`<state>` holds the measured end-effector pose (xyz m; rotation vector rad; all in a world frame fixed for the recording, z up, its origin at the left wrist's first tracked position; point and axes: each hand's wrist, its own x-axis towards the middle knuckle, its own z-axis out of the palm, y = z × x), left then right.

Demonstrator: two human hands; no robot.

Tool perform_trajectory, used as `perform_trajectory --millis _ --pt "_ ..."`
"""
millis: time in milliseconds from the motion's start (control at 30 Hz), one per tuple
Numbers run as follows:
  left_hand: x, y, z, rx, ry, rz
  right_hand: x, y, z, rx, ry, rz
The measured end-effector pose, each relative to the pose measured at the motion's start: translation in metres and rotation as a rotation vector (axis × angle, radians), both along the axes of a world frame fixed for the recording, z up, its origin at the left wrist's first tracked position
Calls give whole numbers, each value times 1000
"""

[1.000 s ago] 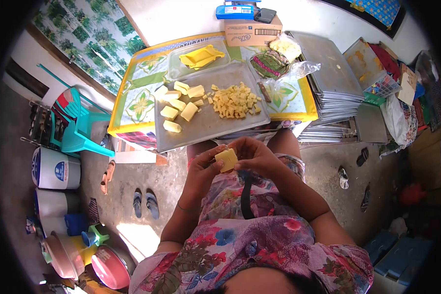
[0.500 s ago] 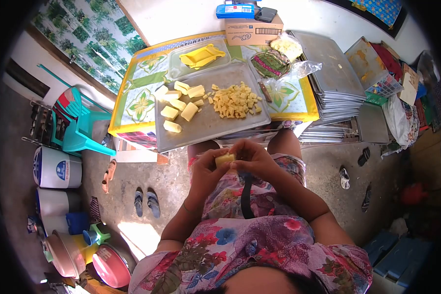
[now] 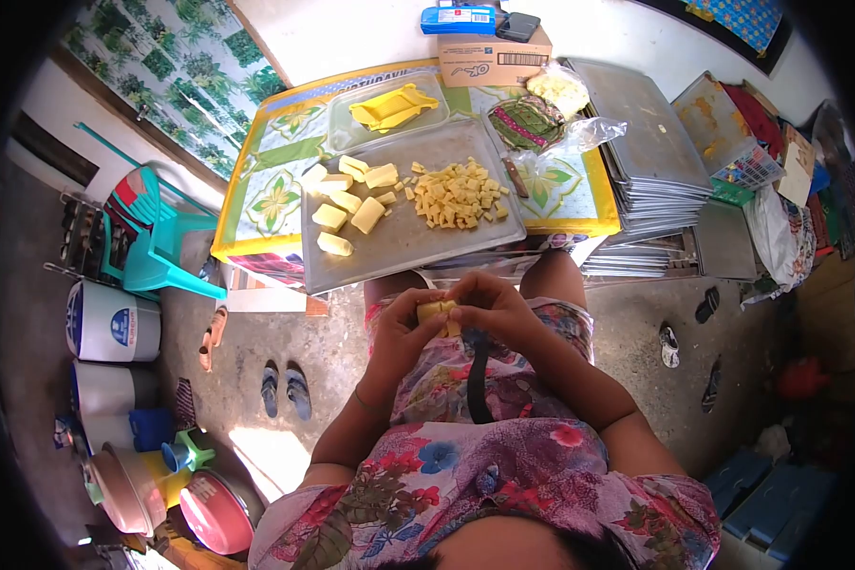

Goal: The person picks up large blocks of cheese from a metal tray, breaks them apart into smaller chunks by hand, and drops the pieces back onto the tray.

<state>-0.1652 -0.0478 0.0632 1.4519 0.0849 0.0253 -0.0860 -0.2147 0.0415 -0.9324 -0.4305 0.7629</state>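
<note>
A pale yellow block [image 3: 438,313] sits between both my hands, above my lap. My left hand [image 3: 404,328] cups it from the left and below. My right hand [image 3: 489,306] pinches it from the right with the fingertips. Just beyond my hands a metal tray [image 3: 418,252] lies on the low table, with several larger yellow blocks [image 3: 349,209] on its left half. A heap of small yellow cubes [image 3: 458,197] fills its right half. A knife [image 3: 514,178] lies at the tray's right edge.
A yellow cutter [image 3: 389,106] lies in a clear tray at the back. A cardboard box [image 3: 491,59] and a stack of metal trays [image 3: 650,152] stand to the right. A teal chair [image 3: 157,247], buckets [image 3: 114,328] and sandals [image 3: 283,391] are on the floor to the left.
The yellow block turned in my hands from showing its broad face to being mostly covered by my fingers. Both hands closed in around it and stayed above my lap.
</note>
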Motion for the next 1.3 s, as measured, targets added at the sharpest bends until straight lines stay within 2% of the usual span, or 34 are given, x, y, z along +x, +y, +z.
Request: perform_trajectory --millis 333,633,933,1300 --pt "0 2 6 -84 44 -3 1 -4 3 18 -9 24" --pt "-3 2 0 93 -36 32 -5 -3 13 5 3 49" --pt "-4 0 10 78 -10 39 -5 -5 13 -9 45 41" --pt "-2 3 -1 -248 84 36 -2 -6 10 110 228 92"
